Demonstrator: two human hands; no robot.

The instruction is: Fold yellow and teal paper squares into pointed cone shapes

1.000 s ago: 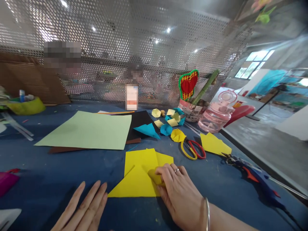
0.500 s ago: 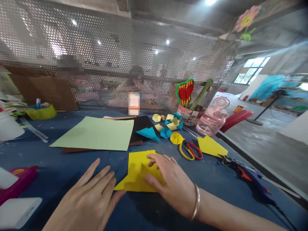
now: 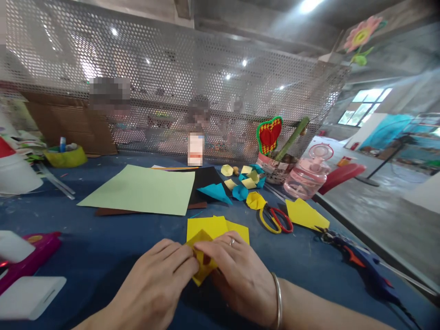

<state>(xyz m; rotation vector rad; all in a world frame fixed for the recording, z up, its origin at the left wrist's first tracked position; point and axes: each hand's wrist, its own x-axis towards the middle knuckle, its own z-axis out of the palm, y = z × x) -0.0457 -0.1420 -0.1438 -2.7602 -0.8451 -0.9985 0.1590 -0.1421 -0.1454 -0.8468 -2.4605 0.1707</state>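
Between my two hands is a folded piece of yellow paper, tilted up off the table. My left hand has its fingers curled onto the left side of this piece. With thumb and fingers my right hand grips its right side; the fingers beneath are partly hidden. More yellow sheets lie flat just behind my hands. Further back on the right rest scissors with one yellow and one red handle, beside a small folded yellow paper piece.
A pale green sheet lies over darker paper at left. Blue and cream folded pieces sit near a pink bottle. A glue gun lies at right, a magenta tool at left. A perforated metal screen stands behind.
My left hand has moved right from the bare table and closed on the yellow paper. My right hand has closed too, and one yellow piece is now lifted and tilted between them.
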